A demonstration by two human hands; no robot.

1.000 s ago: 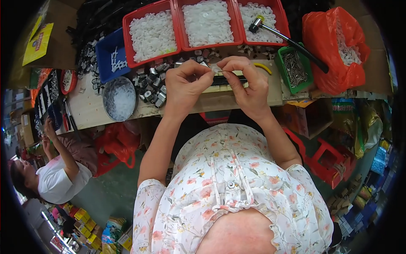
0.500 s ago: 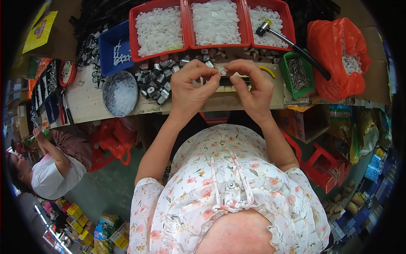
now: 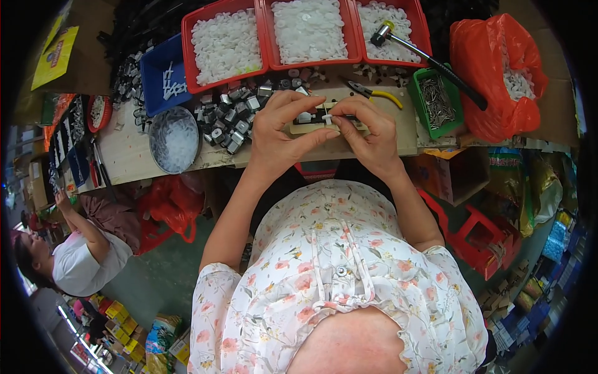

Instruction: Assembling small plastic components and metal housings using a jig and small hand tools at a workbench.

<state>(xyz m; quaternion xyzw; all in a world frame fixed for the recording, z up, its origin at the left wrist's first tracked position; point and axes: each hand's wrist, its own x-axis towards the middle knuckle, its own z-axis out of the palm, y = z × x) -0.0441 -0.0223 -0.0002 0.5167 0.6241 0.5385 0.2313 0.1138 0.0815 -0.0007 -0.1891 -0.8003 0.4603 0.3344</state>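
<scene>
My right hand (image 3: 374, 129) is closed in a pinch on a small white plastic piece (image 3: 328, 119), with a thin pin-like part standing up from it. Facing it from the left, my left hand (image 3: 278, 134) has thumb and forefinger spread, with nothing visible between them. Its thumb tip comes close to the white piece; whether they touch I cannot tell. Beneath both hands lies a cream-coloured block (image 3: 300, 129), partly hidden, with dark and metal parts on it. Left of my left hand are several loose metal-and-black parts (image 3: 229, 118) in a heap.
Red trays (image 3: 265, 37) of white plastic pieces line the back. A hammer (image 3: 430, 65) lies across the right one. Pliers (image 3: 374, 92), a green box (image 3: 430, 124) of metal pins and a red bag (image 3: 486, 118) are right; a blue tray (image 3: 149, 75) and metal bowl (image 3: 156, 146) left. Another person (image 3: 87, 262) sits far left.
My left thumb and forefinger have parted from their pinch near the white piece. My right fingers have closed on it, slightly lower. The pliers and block are less covered.
</scene>
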